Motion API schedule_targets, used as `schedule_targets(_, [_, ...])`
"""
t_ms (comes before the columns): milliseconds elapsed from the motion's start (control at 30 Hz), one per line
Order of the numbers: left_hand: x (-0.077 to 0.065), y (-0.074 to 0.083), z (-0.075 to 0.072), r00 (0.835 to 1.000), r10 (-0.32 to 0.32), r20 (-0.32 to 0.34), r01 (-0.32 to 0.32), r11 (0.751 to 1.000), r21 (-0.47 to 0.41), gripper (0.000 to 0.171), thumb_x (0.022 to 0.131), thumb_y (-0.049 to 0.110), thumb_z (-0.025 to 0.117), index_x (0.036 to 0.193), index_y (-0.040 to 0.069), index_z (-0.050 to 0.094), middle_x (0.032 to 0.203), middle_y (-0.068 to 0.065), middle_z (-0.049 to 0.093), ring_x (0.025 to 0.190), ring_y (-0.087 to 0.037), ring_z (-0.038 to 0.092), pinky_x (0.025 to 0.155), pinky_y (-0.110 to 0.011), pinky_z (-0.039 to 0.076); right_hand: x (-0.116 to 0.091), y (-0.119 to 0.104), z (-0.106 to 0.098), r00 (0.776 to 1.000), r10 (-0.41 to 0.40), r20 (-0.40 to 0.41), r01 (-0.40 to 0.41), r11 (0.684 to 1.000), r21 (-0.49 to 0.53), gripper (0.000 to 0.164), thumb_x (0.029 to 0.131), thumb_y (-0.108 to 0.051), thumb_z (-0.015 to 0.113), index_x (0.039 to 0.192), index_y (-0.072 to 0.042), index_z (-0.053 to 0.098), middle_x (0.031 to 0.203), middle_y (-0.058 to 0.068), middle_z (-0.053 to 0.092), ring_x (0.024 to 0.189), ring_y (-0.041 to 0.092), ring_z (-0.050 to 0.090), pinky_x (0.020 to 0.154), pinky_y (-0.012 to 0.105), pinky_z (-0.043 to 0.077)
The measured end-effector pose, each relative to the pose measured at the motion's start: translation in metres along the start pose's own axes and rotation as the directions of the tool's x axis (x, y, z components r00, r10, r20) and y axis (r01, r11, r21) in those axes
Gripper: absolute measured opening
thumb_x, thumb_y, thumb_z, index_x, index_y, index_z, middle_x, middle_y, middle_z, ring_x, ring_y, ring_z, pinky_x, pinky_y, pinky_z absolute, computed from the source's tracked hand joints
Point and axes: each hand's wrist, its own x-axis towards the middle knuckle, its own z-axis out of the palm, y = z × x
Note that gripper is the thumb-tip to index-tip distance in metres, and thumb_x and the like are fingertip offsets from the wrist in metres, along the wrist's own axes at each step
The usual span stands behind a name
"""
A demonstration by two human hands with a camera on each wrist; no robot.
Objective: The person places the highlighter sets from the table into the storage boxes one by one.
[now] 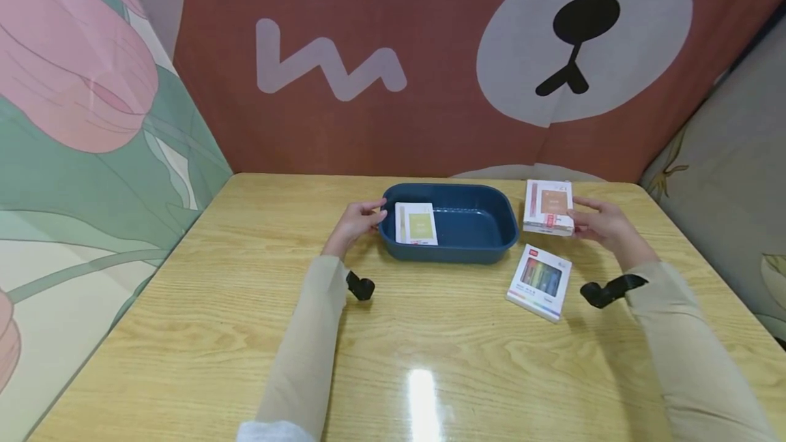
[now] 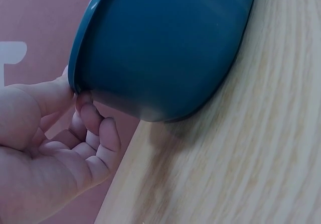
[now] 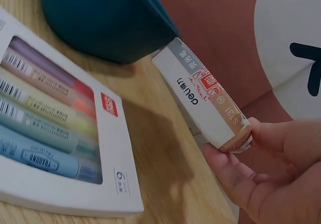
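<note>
My left hand (image 1: 357, 224) pinches the left rim of a dark blue plastic basin (image 1: 448, 253), thumb on top and fingers below the lip in the left wrist view. Inside the basin, at its left end, lies a white box with a yellow-green panel (image 1: 421, 226). With thumb and fingers my right hand (image 1: 604, 227) pinches the right end of a white box with an orange-brown panel (image 1: 555, 202). That box is raised over the table beside the basin's right end; its printed side (image 3: 203, 93) faces the right wrist camera.
A white pack of highlighters (image 1: 540, 283) with a clear window lies on the table (image 1: 202, 333), in front of the held box. Behind the table stands a reddish-brown patterned cloth (image 1: 442, 121). Floral cloths hang at left and right.
</note>
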Motion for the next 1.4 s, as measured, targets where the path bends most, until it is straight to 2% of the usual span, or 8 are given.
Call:
schedule_targets(100, [0.001,0.000,0.000,1.000,-0.006,-0.001,0.006,1.000,-0.006,0.038,0.089,0.016,0.056,0.127,0.013,0.053,0.095,-0.011,0.054,0.069,-0.017,0.050,0.081,-0.041,0.043,-0.002,-0.004,0.001,1.000,-0.008,0.014,0.007,0.998,0.065,0.070,0.091,-0.004,0.048,0.140,0.004,0.000,0.069,-0.001,0.061,0.063,0.010,0.059,0.059,0.026,0.050])
schedule_targets(333, [0.002,0.000,0.001,1.000,0.000,-0.009,0.000,0.999,-0.047,0.041,0.088,0.012,0.057,0.129,0.012,0.050,0.085,-0.011,0.052,0.063,-0.015,0.050,0.079,-0.040,0.045,-0.004,-0.014,0.012,1.000,-0.006,-0.005,0.007,1.000,0.018,0.069,0.091,-0.009,0.050,0.142,0.000,0.004,0.072,-0.005,0.061,0.067,0.010,0.060,0.065,0.029,0.051])
schedule_targets(667, [0.002,-0.003,-0.001,1.000,0.009,-0.008,-0.009,0.998,-0.059,0.042,0.088,0.010,0.058,0.129,0.010,0.049,0.084,-0.010,0.051,0.059,-0.013,0.049,0.078,-0.041,0.044,-0.010,-0.022,0.023,1.000,-0.018,-0.018,0.019,0.997,0.081,0.069,0.090,-0.008,0.051,0.142,-0.001,0.006,0.071,-0.003,0.062,0.066,0.011,0.061,0.062,0.028,0.051])
schedule_targets(967, [0.001,-0.001,0.000,1.000,-0.007,-0.004,0.006,0.999,-0.048,0.042,0.088,0.012,0.057,0.129,0.012,0.050,0.087,-0.012,0.051,0.063,-0.016,0.049,0.079,-0.041,0.044,-0.005,-0.030,0.045,0.998,-0.056,0.021,0.055,0.998,0.039,0.066,0.090,-0.009,0.051,0.142,0.001,0.011,0.072,-0.004,0.062,0.065,0.010,0.061,0.061,0.027,0.051])
schedule_targets(1133, [0.002,0.000,0.001,1.000,-0.011,-0.009,0.011,0.998,-0.060,0.042,0.088,0.010,0.057,0.129,0.011,0.050,0.085,-0.011,0.051,0.062,-0.016,0.049,0.078,-0.041,0.044,-0.004,-0.027,0.059,0.995,-0.080,0.067,0.074,0.994,0.083,0.065,0.090,-0.004,0.050,0.141,0.004,0.010,0.072,-0.001,0.063,0.064,0.011,0.062,0.060,0.028,0.052])
schedule_targets(1233, [0.002,-0.001,0.001,1.000,-0.002,-0.008,0.001,0.998,-0.058,0.042,0.089,0.009,0.056,0.129,0.010,0.049,0.084,-0.011,0.051,0.059,-0.014,0.048,0.076,-0.040,0.045,-0.003,-0.024,0.068,0.991,-0.097,0.096,0.092,0.994,0.060,0.063,0.091,-0.003,0.048,0.140,0.005,0.010,0.071,-0.002,0.063,0.064,0.011,0.062,0.060,0.029,0.052])
schedule_targets(1400, [0.002,-0.001,0.001,1.000,0.007,-0.006,-0.007,0.998,-0.055,0.041,0.088,0.009,0.056,0.129,0.009,0.049,0.081,-0.009,0.050,0.057,-0.012,0.048,0.073,-0.038,0.045,-0.001,-0.022,0.082,0.991,-0.107,0.077,0.114,0.990,-0.082,0.058,0.091,-0.004,0.048,0.140,0.005,0.017,0.069,-0.003,0.062,0.062,0.009,0.061,0.060,0.030,0.052])
